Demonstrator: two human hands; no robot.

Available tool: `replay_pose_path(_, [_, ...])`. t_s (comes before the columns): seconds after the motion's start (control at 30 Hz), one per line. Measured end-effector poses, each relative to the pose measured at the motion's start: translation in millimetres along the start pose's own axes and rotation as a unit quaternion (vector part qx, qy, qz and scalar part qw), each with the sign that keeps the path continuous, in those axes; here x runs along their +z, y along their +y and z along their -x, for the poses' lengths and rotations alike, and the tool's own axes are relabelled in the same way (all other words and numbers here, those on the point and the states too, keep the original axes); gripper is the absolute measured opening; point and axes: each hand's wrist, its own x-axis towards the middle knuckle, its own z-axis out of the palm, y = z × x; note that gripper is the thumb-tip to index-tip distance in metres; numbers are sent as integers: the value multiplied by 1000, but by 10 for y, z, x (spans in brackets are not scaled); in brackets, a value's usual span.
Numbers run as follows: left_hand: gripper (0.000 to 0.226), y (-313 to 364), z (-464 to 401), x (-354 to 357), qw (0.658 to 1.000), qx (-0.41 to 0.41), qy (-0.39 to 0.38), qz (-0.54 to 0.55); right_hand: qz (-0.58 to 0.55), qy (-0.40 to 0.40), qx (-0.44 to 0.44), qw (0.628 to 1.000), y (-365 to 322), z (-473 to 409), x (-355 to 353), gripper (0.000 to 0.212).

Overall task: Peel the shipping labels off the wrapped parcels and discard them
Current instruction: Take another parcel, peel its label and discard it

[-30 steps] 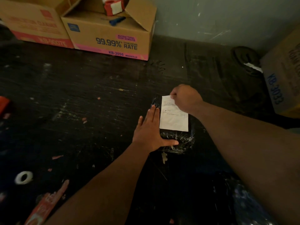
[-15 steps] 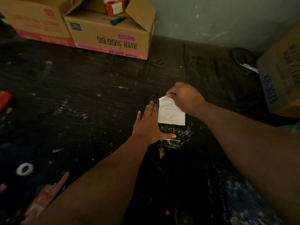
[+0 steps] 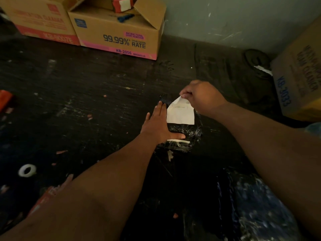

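The black plastic-wrapped parcel (image 3: 184, 134) is pinned to the dark floor (image 3: 86, 101) by the flat, spread left hand (image 3: 159, 126), so the white paper label (image 3: 180, 115), pinched at its far corner by the right hand (image 3: 201, 96), can be peeled.

Dim, warm-tinted view; dark floor (image 3: 86, 101) swallows detail; white label (image 3: 180, 115) brightest; wide-angle bending at edges; lower corners blurred.

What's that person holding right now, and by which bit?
The right hand pinches the white shipping label by its lifted far corner. The left hand grips nothing; it presses flat on the wrapped parcel.
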Motion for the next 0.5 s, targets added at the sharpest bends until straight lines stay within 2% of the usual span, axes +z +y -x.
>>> replay_pose_path(0.07, [150, -18, -3, 5, 1000, 4, 0, 8, 3, -10, 1, 1000, -31, 44, -25, 28])
replay_pose_path(0.17, [149, -36, -5, 12, 1000, 11, 7, 13, -8, 21, -17, 1000, -10, 146, -44, 25])
replay_pose_path(0.33, [148, -9, -1, 3, 1000, 8, 4, 6, -29, 44, 23, 998, 4, 219, -44, 23])
replay_pose_path(0.5, [148, -36, 0, 14, 1000, 3, 5, 26, -26, 57, 9, 998, -50, 254, -129, 23])
